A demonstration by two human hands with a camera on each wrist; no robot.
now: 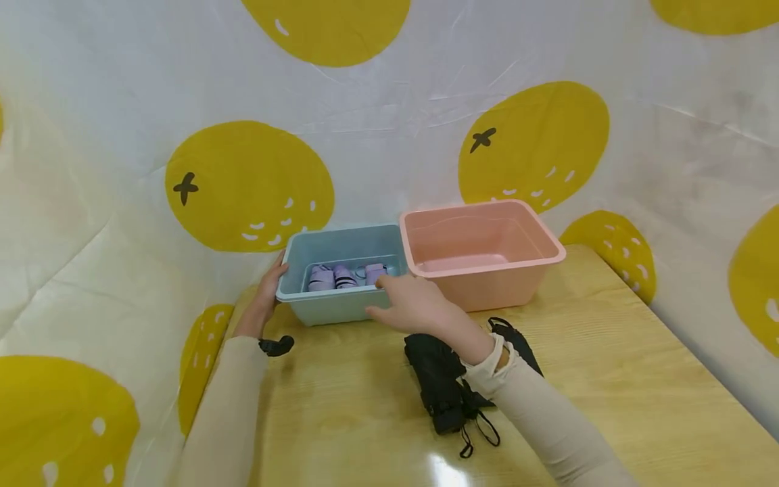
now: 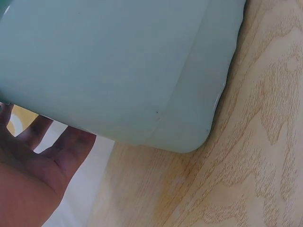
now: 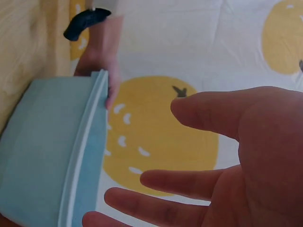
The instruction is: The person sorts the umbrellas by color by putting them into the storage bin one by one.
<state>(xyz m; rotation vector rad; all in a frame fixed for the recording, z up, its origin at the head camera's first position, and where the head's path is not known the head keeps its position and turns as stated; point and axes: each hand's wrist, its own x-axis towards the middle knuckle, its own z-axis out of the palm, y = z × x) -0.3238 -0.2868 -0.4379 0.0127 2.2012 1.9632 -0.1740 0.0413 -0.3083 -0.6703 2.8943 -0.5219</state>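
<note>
A light blue bin [image 1: 335, 310] stands on the table with several purple folded umbrellas [image 1: 321, 279] lying inside. At the bin's left end, my left hand [image 1: 268, 291] touches the outer wall and rim with extended fingers. In the left wrist view, the fingers [image 2: 71, 149] reach along the bin's end wall, their tips partly hidden behind it. My right hand [image 1: 414, 304] hovers over the bin's front right corner, empty, its thumb and fingers spread apart. Below the right forearm, black folded umbrellas [image 1: 435, 379] with wrist loops lie on the table, partly covered by that arm.
A pink bin [image 1: 487, 287] stands right beside the blue one, with nothing visible inside. Both are on a wooden table [image 1: 341, 406] against a white cloth backdrop [image 1: 389, 155] printed with yellow fruit. The backdrop also closes off the left side.
</note>
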